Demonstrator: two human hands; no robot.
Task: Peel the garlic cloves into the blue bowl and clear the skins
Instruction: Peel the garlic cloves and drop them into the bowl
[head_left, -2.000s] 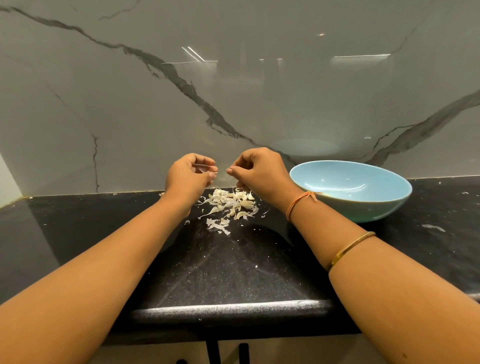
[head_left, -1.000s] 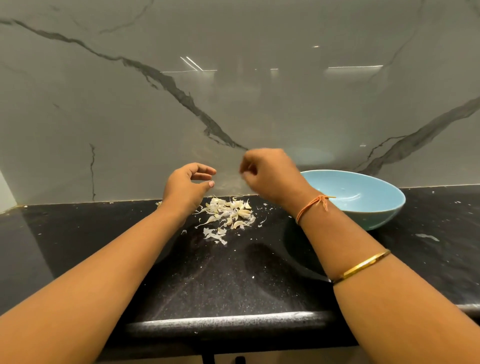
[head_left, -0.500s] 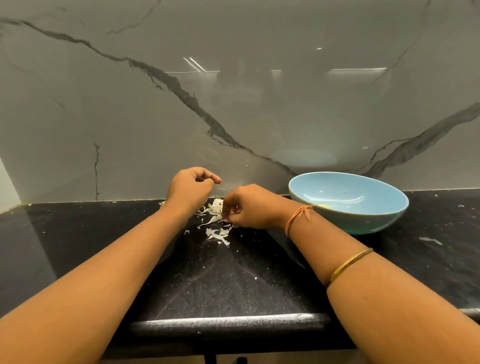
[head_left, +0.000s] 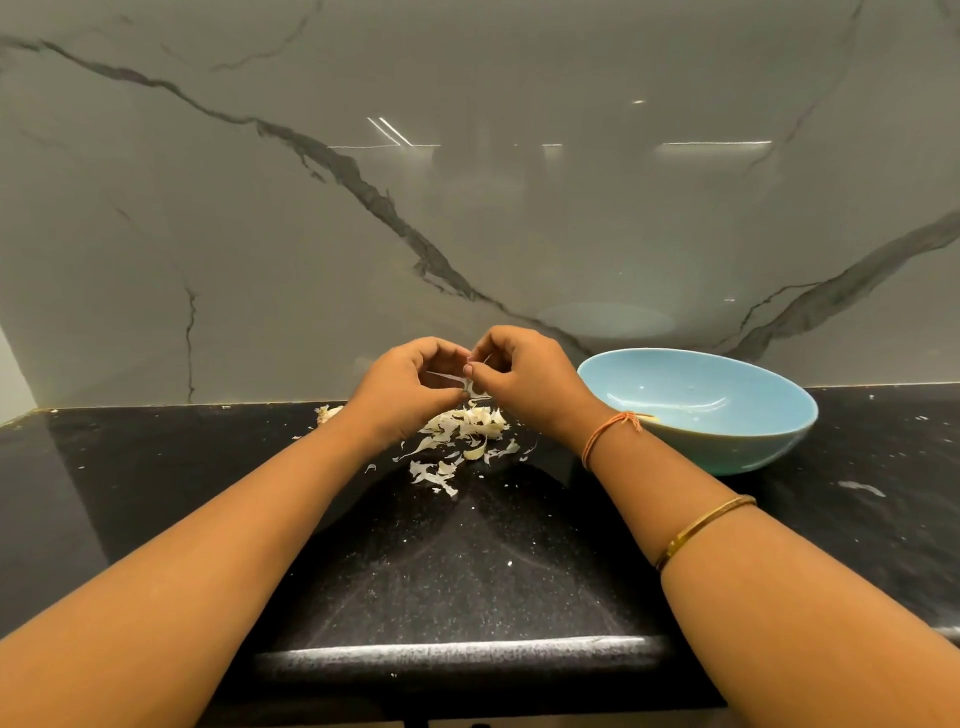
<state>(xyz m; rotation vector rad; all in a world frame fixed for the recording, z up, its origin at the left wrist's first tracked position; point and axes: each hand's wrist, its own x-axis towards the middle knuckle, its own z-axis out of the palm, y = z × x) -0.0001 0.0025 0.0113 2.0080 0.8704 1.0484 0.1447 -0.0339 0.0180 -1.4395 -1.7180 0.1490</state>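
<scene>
Dim, warm indoor light, source overhead. Glossy marble wall (head_left: 208, 234) carries thin streaks of glare from strip lights, upper centre and right. The blue bowl (head_left: 727, 447) mirrors there as a pale smear. Broad shadows darken the black surface (head_left: 156, 467); its front edge shines. Wide-angle bowing at frame edges. Focus sharp.

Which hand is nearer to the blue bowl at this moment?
Right. The right hand is just left of the blue bowl, close to its rim. The left hand is farther left, beyond the right hand; both pinch one garlic clove.
</scene>
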